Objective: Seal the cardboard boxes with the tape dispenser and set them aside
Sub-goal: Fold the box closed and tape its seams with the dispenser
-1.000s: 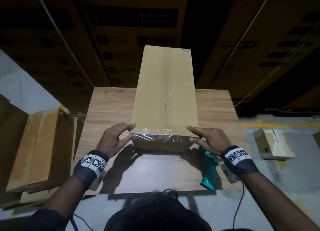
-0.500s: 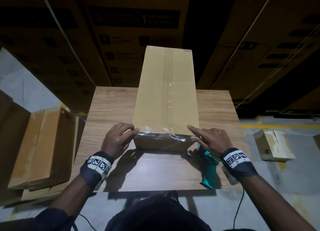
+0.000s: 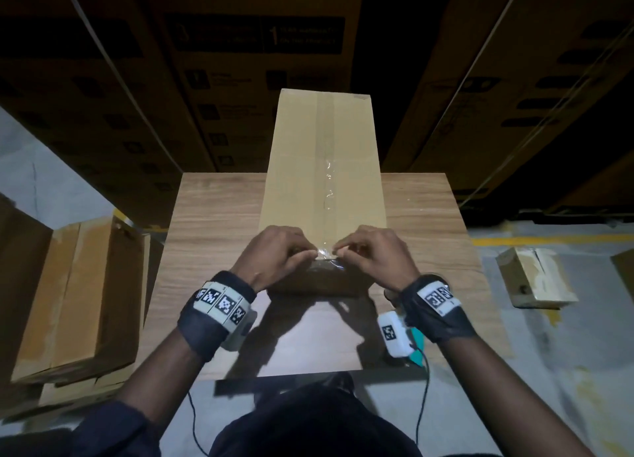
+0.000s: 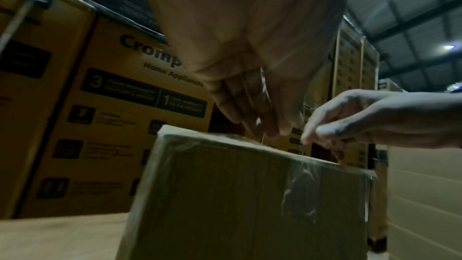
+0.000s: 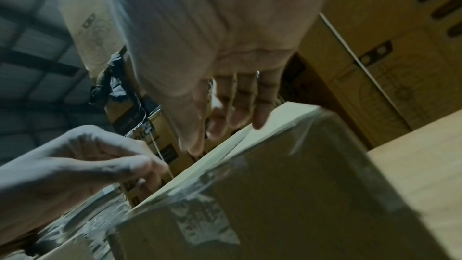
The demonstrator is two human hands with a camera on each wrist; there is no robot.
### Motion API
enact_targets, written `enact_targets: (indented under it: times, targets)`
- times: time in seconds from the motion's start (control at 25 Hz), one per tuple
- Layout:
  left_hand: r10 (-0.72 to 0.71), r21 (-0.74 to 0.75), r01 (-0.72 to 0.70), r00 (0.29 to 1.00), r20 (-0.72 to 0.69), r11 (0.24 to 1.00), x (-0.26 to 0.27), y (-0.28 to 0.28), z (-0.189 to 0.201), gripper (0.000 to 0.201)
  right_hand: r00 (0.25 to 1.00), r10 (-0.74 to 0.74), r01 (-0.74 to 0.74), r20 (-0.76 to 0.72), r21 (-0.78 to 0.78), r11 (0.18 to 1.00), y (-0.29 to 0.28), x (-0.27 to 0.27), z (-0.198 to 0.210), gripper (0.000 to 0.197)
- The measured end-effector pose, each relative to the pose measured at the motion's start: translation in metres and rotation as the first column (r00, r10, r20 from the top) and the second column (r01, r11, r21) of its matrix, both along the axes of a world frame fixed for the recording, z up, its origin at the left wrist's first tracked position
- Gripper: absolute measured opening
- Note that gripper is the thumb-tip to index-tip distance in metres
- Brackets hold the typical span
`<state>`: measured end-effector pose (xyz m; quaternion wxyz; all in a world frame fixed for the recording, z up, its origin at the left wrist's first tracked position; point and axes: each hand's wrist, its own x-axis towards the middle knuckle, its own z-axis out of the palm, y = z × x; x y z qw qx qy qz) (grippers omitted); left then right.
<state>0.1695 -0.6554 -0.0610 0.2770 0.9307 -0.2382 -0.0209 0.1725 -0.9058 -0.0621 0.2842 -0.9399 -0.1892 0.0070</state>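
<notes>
Both hands meet at the near top edge of the box [image 3: 322, 168]. The left hand [image 3: 274, 256] has its fingers curled, tips on the glossy clear tape [image 3: 327, 251] at the seam; the right hand [image 3: 372, 254] mirrors it from 3 o'clock, fingers bent, tips on the same strip. Whether either pinches the tape or merely presses it I cannot tell. In the left wrist view the fingers [image 4: 252, 114] point down onto the box edge, where crinkled tape wraps over the corner.

The box is long, plain brown cardboard, lying lengthwise toward 12 o'clock on a wood-grain table [image 3: 212, 237], its far end overhanging. A teal dispenser [image 3: 417, 352] peeks out at 4 o'clock, mostly hidden under the right wrist. Flat cardboard boxes [image 3: 72, 299] lie at 9 o'clock on the floor; a small taped carton [image 3: 535, 275] sits at 3 o'clock. Printed cartons [image 3: 254, 45] are stacked at 12 o'clock.
</notes>
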Motion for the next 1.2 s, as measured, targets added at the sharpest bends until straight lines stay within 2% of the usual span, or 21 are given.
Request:
enact_targets:
  times: [0.08,0.24,0.36,0.52,0.72,0.84,1.0,1.2]
  targets:
    - [-0.047,0.098,0.055,0.996,-0.076,0.994,0.005,-0.015,0.003,0.019,0.997,0.018,-0.022,-0.075,-0.057,0.998,0.012,0.006,-0.007,0.015]
    - [-0.035,0.074,0.046,0.989,-0.141,0.996,0.010,-0.021,0.001,0.012,0.997,-0.018,0.011,-0.076,-0.094,0.996,0.018,0.008,-0.013,0.015]
    - [-0.014,0.131,0.038,0.984,-0.178,0.991,0.017,-0.026,0.003,0.018,0.996,0.012,-0.024,-0.085,-0.140,0.990,0.019,0.013,-0.010,0.018]
    - [-0.019,0.219,0.068,0.975,-0.221,0.973,0.026,-0.040,0.011,0.015,0.991,0.051,-0.080,-0.120,-0.245,0.966,0.024,0.019,-0.005,0.023]
    - [0.015,0.147,0.025,0.965,-0.260,0.989,0.027,-0.044,0.003,0.017,0.988,-0.001,-0.044,-0.153,-0.296,0.954,0.030,0.022,-0.008,0.029]
    - [0.089,0.140,-0.057,0.968,-0.235,0.989,0.025,-0.047,-0.005,0.019,0.989,-0.015,-0.034,-0.148,-0.320,0.947,0.037,0.022,-0.011,0.034]
    - [0.114,0.083,-0.097,0.966,-0.233,0.992,0.021,-0.044,-0.008,0.027,0.988,0.020,-0.066,-0.152,-0.304,0.950,0.032,0.023,-0.011,0.038]
    - [0.119,0.038,-0.113,0.960,-0.254,0.993,0.014,-0.020,-0.008,0.038,0.996,0.062,-0.078,-0.071,-0.240,0.968,0.004,0.012,-0.014,0.035]
